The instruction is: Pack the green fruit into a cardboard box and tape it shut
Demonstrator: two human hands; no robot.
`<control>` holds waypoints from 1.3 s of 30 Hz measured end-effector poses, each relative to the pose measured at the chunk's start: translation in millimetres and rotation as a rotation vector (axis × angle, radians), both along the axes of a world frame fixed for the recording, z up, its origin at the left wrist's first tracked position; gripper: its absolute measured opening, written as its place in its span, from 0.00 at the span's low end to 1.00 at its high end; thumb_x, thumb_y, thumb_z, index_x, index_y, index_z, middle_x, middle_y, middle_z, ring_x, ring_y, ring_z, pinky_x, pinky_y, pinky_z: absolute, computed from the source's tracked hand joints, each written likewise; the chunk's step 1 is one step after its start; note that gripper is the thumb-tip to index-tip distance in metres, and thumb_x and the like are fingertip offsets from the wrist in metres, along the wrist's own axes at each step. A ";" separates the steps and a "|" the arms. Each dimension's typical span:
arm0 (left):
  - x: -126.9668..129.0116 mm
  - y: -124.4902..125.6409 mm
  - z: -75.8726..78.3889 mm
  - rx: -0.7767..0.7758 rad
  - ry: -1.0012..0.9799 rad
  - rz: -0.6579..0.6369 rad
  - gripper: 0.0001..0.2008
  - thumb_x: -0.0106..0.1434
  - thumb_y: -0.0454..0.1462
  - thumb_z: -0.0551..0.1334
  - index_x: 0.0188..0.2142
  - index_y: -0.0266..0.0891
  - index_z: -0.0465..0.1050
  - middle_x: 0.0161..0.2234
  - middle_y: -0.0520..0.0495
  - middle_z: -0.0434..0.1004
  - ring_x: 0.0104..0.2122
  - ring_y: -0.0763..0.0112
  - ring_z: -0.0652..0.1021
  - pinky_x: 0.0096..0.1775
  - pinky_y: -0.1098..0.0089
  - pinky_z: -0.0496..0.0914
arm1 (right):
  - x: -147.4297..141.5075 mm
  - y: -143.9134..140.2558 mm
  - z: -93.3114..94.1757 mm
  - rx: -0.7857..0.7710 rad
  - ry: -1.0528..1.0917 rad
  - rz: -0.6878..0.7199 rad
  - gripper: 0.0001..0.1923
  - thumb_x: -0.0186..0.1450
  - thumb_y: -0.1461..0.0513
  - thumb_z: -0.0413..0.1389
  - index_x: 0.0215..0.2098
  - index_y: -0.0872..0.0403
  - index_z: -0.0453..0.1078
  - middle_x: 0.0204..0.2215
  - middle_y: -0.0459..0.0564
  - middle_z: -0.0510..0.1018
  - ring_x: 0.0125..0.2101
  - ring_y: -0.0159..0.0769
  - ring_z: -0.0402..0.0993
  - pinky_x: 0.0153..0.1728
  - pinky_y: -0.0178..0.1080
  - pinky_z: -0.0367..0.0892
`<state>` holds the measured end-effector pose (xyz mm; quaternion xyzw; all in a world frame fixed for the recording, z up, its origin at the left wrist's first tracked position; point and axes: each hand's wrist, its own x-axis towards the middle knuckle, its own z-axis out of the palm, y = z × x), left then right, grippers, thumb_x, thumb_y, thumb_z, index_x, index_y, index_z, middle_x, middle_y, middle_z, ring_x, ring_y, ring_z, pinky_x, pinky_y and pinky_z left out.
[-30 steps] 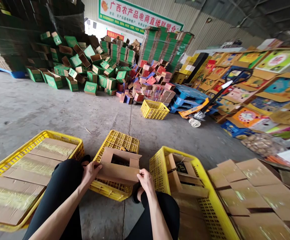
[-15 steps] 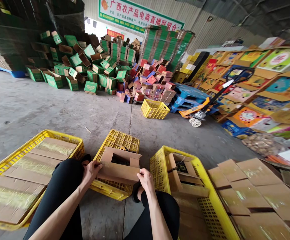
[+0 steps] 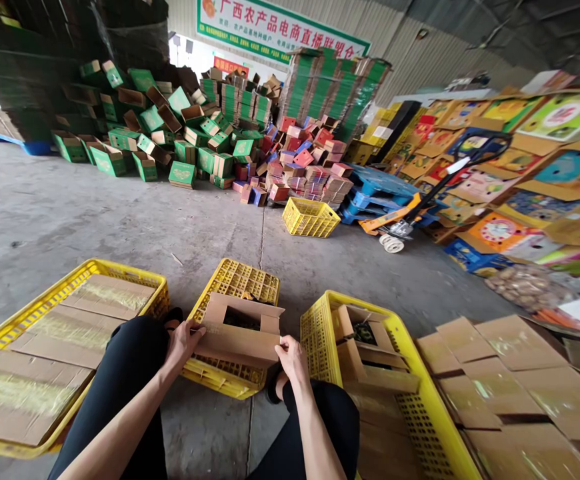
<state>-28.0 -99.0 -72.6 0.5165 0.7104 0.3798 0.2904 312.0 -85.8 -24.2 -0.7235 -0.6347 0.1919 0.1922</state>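
A brown cardboard box (image 3: 240, 333) with its top flaps partly open rests on an upturned yellow crate (image 3: 240, 283) between my knees. My left hand (image 3: 183, 341) grips the box's left end. My right hand (image 3: 293, 357) pinches the near flap at the box's right corner. Something dark shows through the gap in the top of the box.
A yellow crate (image 3: 45, 307) of taped cardboard boxes lies at my left. Another yellow crate (image 3: 405, 347) with open boxes sits at my right, beside a pile of flat taped boxes (image 3: 510, 380). Further off are a small yellow crate (image 3: 310, 217), a pallet jack (image 3: 400, 223) and heaps of green and red cartons.
Both hands stay on the box; the near flap and my right hand have shifted only slightly. The view has barely moved.
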 end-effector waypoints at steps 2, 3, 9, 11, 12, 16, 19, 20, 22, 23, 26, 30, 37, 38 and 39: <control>0.4 0.2 0.9 -0.006 0.004 0.002 0.10 0.59 0.44 0.64 0.32 0.40 0.79 0.35 0.42 0.85 0.38 0.55 0.84 0.41 0.63 0.75 | -0.7 -0.1 -1.0 0.003 0.000 -0.007 0.05 0.60 0.65 0.58 0.33 0.49 0.75 0.35 0.49 0.86 0.38 0.42 0.84 0.41 0.38 0.71; 0.7 0.3 1.3 -0.008 0.006 0.003 0.10 0.59 0.44 0.64 0.32 0.40 0.79 0.35 0.42 0.85 0.38 0.55 0.84 0.41 0.63 0.75 | -1.0 -0.3 -1.4 0.005 0.002 -0.010 0.05 0.61 0.65 0.58 0.33 0.49 0.75 0.35 0.49 0.86 0.38 0.43 0.84 0.42 0.39 0.72; 1.5 0.9 3.5 -0.019 0.012 0.011 0.10 0.59 0.43 0.64 0.32 0.39 0.79 0.34 0.42 0.85 0.37 0.56 0.84 0.41 0.64 0.75 | -0.7 -0.9 -2.5 0.026 0.008 -0.037 0.06 0.60 0.64 0.59 0.35 0.50 0.77 0.38 0.53 0.86 0.42 0.45 0.84 0.47 0.42 0.73; 1.6 0.9 4.3 -0.024 0.010 0.012 0.10 0.59 0.43 0.65 0.32 0.39 0.79 0.35 0.43 0.85 0.38 0.56 0.84 0.41 0.64 0.75 | -0.2 -0.2 -2.8 0.019 0.020 -0.038 0.06 0.60 0.64 0.59 0.34 0.50 0.77 0.37 0.53 0.86 0.42 0.45 0.84 0.47 0.42 0.74; 1.6 0.8 4.8 -0.026 0.009 0.012 0.09 0.59 0.43 0.65 0.32 0.40 0.79 0.35 0.43 0.86 0.38 0.56 0.84 0.40 0.64 0.75 | 0.1 0.3 -3.1 0.013 0.029 -0.036 0.05 0.60 0.64 0.59 0.34 0.50 0.77 0.37 0.52 0.86 0.42 0.45 0.85 0.47 0.41 0.74; 1.8 0.1 7.8 -0.040 0.002 0.017 0.09 0.59 0.42 0.65 0.33 0.39 0.80 0.35 0.43 0.86 0.38 0.56 0.84 0.40 0.65 0.75 | 1.1 2.0 -3.9 -0.011 0.063 -0.030 0.07 0.60 0.64 0.59 0.37 0.50 0.77 0.37 0.51 0.87 0.41 0.43 0.85 0.44 0.39 0.75; 2.4 -0.1 11.7 -0.057 0.000 0.030 0.08 0.58 0.42 0.66 0.32 0.40 0.80 0.34 0.43 0.86 0.37 0.56 0.85 0.38 0.66 0.74 | 1.4 2.5 -3.7 -0.022 0.072 -0.033 0.09 0.60 0.65 0.59 0.38 0.51 0.77 0.37 0.51 0.87 0.41 0.43 0.85 0.43 0.39 0.74; 2.6 -0.1 13.1 -0.065 0.000 0.036 0.08 0.58 0.42 0.66 0.32 0.40 0.80 0.34 0.44 0.86 0.37 0.56 0.85 0.37 0.67 0.74 | 1.5 2.7 -3.5 -0.025 0.073 -0.034 0.09 0.59 0.65 0.59 0.38 0.51 0.77 0.37 0.51 0.87 0.40 0.43 0.85 0.42 0.39 0.74; 3.1 0.0 15.9 -0.078 0.000 0.048 0.07 0.57 0.41 0.66 0.31 0.41 0.80 0.33 0.45 0.86 0.37 0.57 0.85 0.36 0.67 0.74 | 1.4 3.0 -3.2 -0.028 0.073 -0.037 0.09 0.59 0.64 0.59 0.38 0.50 0.78 0.37 0.50 0.87 0.40 0.43 0.85 0.42 0.39 0.74; 3.4 0.0 17.1 -0.084 0.001 0.053 0.06 0.57 0.41 0.67 0.30 0.41 0.80 0.32 0.46 0.86 0.36 0.57 0.85 0.36 0.68 0.74 | 1.4 3.2 -3.1 -0.030 0.073 -0.038 0.09 0.59 0.64 0.59 0.38 0.50 0.78 0.36 0.50 0.87 0.40 0.43 0.85 0.42 0.39 0.74; 3.9 0.0 19.6 -0.094 0.003 0.062 0.05 0.57 0.40 0.67 0.30 0.41 0.80 0.32 0.47 0.86 0.37 0.57 0.85 0.37 0.67 0.74 | 1.2 3.9 -3.5 -0.038 0.069 -0.040 0.08 0.59 0.64 0.59 0.37 0.50 0.77 0.36 0.50 0.87 0.40 0.43 0.85 0.42 0.39 0.74; 4.1 -0.4 20.6 -0.099 0.005 0.068 0.05 0.57 0.39 0.67 0.31 0.41 0.79 0.32 0.47 0.86 0.37 0.57 0.84 0.37 0.67 0.73 | 0.9 4.7 -4.7 -0.045 0.059 -0.043 0.08 0.59 0.65 0.59 0.37 0.50 0.77 0.36 0.50 0.87 0.40 0.43 0.85 0.43 0.38 0.74; 3.5 0.8 21.0 -0.112 -0.002 0.081 0.04 0.56 0.38 0.68 0.30 0.41 0.78 0.31 0.47 0.85 0.36 0.58 0.84 0.37 0.68 0.73 | 1.2 5.1 -6.4 -0.056 0.040 -0.039 0.08 0.60 0.65 0.60 0.38 0.51 0.77 0.37 0.50 0.87 0.41 0.42 0.85 0.43 0.38 0.73; 3.4 1.2 21.0 -0.115 -0.003 0.083 0.04 0.56 0.38 0.68 0.30 0.41 0.77 0.31 0.47 0.85 0.36 0.58 0.84 0.37 0.67 0.73 | 1.1 5.0 -6.5 -0.057 0.036 -0.040 0.08 0.61 0.65 0.59 0.38 0.50 0.77 0.37 0.50 0.87 0.41 0.42 0.85 0.43 0.38 0.73; 3.3 1.5 21.0 -0.117 -0.005 0.086 0.04 0.56 0.38 0.68 0.29 0.41 0.77 0.31 0.47 0.85 0.36 0.58 0.84 0.37 0.67 0.73 | 1.0 5.0 -6.5 -0.059 0.031 -0.041 0.08 0.61 0.65 0.59 0.39 0.50 0.77 0.38 0.50 0.87 0.42 0.42 0.85 0.43 0.38 0.73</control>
